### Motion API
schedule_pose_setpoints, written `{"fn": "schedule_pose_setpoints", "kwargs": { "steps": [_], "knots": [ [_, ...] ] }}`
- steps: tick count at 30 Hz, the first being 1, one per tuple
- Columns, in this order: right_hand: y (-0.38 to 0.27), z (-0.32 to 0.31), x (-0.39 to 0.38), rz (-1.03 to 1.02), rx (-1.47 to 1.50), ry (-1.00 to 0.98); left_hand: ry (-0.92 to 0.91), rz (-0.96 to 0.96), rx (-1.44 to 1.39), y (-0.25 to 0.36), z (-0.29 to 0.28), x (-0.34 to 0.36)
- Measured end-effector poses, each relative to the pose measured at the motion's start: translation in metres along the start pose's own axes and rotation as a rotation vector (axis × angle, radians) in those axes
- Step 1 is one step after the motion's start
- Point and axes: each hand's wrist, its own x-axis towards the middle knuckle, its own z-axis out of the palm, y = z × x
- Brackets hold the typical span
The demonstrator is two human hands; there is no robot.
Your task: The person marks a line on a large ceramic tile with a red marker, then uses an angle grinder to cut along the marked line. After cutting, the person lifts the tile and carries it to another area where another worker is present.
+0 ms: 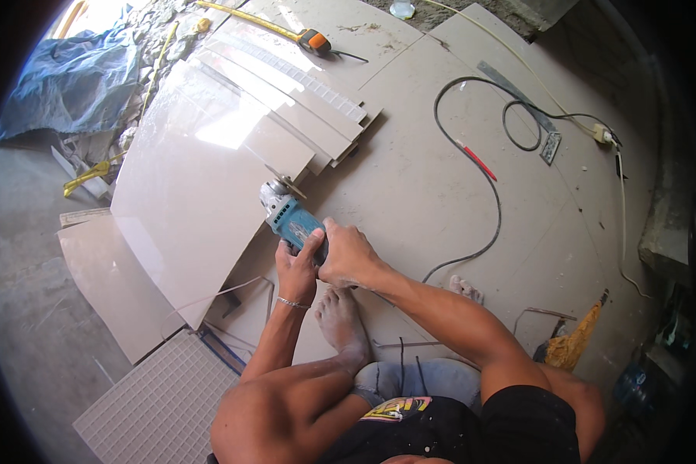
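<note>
Both my hands are closed round the body of a teal angle grinder [295, 223]. My left hand [298, 267] wraps its near left side, thumb along the casing. On the right, my right hand [346, 251] grips its rear end. The grinder's thin disc [288, 182] stands on edge at the near right side of a large glossy beige tile [185, 178]. Whether the disc touches the tile or spins, I cannot tell. Cut tile strips [317, 116] lie stacked beyond the disc.
A black cord [499, 224] loops across the floor to a plug [602, 134] at right. Nearby lie a red pencil [479, 161] and a metal square [549, 143]. A tape measure [315, 40] lies extended at the top. My bare foot [342, 321] is close below the grinder.
</note>
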Motion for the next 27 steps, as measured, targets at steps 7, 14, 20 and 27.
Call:
{"fn": "schedule_pose_setpoints", "kwargs": {
  "steps": [7,14,20,27],
  "knots": [
    [-0.015,0.000,0.008,-0.043,0.062,0.045,0.011,0.024,-0.022,0.017,-0.003,0.006],
    [-0.051,-0.007,0.003,-0.098,0.027,-0.014,0.070,0.125,0.045,0.045,-0.013,-0.004],
    [-0.102,-0.026,-0.002,-0.223,0.013,-0.053,0.090,0.189,0.022,0.102,-0.018,-0.017],
    [-0.149,-0.070,-0.007,-0.341,0.008,-0.069,0.160,0.206,0.164,0.181,0.007,-0.028]
  ]
}}
